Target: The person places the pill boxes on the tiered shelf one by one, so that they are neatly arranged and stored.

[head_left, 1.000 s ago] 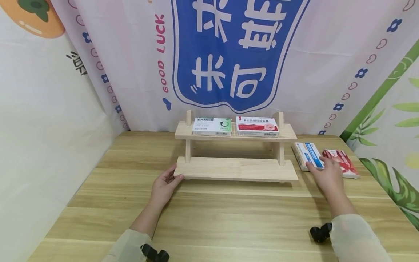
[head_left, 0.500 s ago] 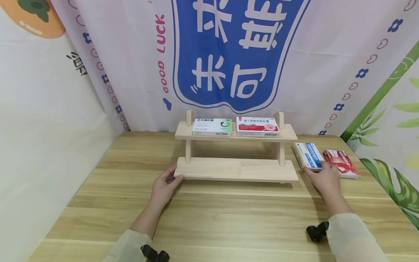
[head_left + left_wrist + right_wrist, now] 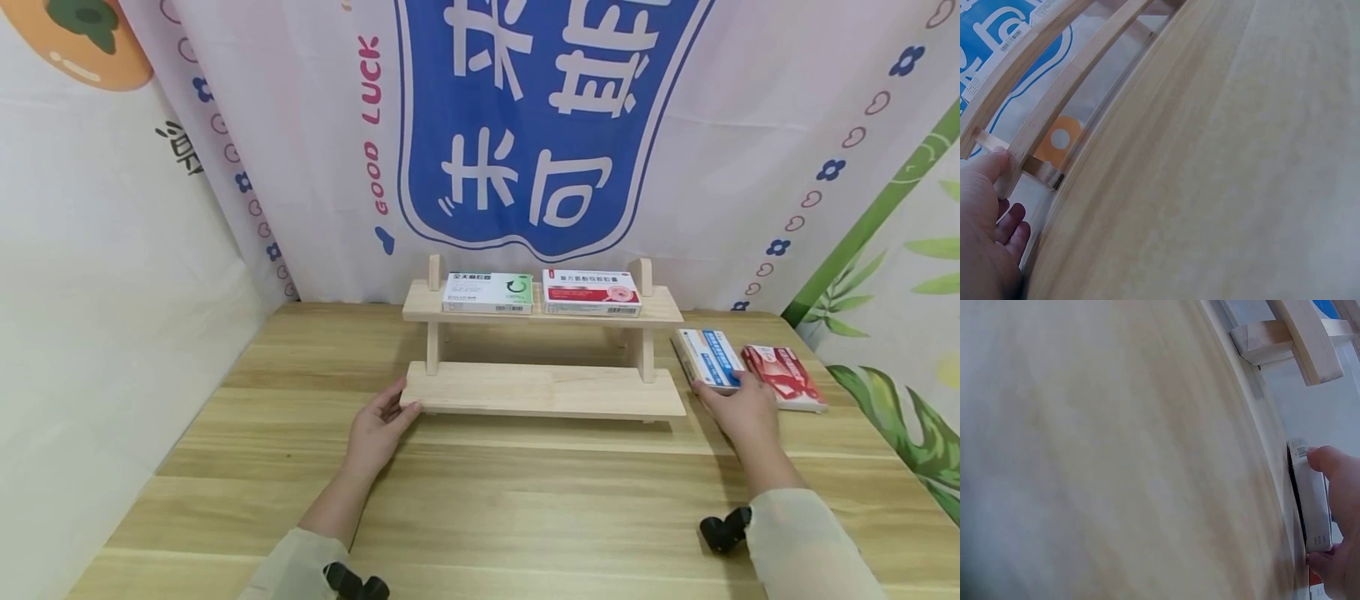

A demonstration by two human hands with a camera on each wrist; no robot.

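Note:
A two-tier wooden display shelf (image 3: 543, 389) stands on the table. My left hand (image 3: 375, 429) grips the left end of its lower board, thumb at the front edge; the left wrist view shows the thumb against the board (image 3: 1044, 112) and the other fingers loosely bent below. My right hand (image 3: 747, 414) holds a white, blue and orange medicine box (image 3: 707, 357) right of the shelf. In the right wrist view the thumb is at one end of that box (image 3: 1311, 500) and fingers at the other. Beside it lies a red medicine box (image 3: 786, 377), partly behind my fingers.
On the upper tier sit a white and green medicine box (image 3: 487, 292) and a white and red one (image 3: 592, 292). The wooden table (image 3: 540, 500) reaches back to a printed curtain (image 3: 315, 167). Black wrist cameras (image 3: 725, 531) stick out by both sleeves.
My right hand has shifted slightly left and toward me, from over the blue and white box to its near end, uncovering more of the red box. My left hand stays on the shelf.

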